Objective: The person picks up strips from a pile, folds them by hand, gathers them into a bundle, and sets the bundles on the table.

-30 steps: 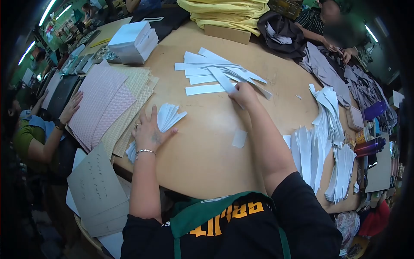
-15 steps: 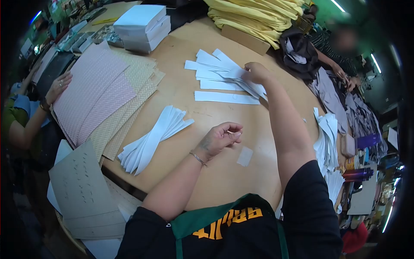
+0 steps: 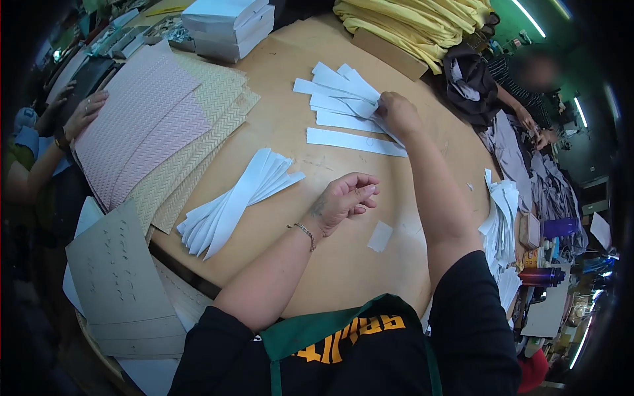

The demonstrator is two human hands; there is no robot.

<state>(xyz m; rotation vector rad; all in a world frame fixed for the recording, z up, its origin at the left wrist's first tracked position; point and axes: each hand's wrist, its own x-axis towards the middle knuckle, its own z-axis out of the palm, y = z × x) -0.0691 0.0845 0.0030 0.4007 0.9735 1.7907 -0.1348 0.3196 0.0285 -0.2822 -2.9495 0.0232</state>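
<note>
My right hand [image 3: 399, 116] is at the right ends of a loose pile of white strips [image 3: 340, 89], its thumb and fingers pinched on a strip. One separate white strip [image 3: 353, 141] lies just below that pile. My left hand [image 3: 350, 199] hovers over the middle of the table, palm turned inward, fingers curled but apart, with nothing in it. To its left rests a fanned bundle of white strips [image 3: 234, 204]. A small translucent piece [image 3: 380, 236] lies on the table right of my left hand.
Patterned sheets [image 3: 148, 125] cover the table's left side, with grey card [image 3: 125, 284] below them. White boxes [image 3: 228, 30] and folded yellow cloth [image 3: 416, 26] stand at the back. More strips [image 3: 500, 221] lie at right. Co-workers' hands show at left [image 3: 86, 113] and at right [image 3: 533, 129].
My left hand has left the fanned bundle and moved right to mid-table. My right hand has shifted to the right ends of the pile. The view has turned.
</note>
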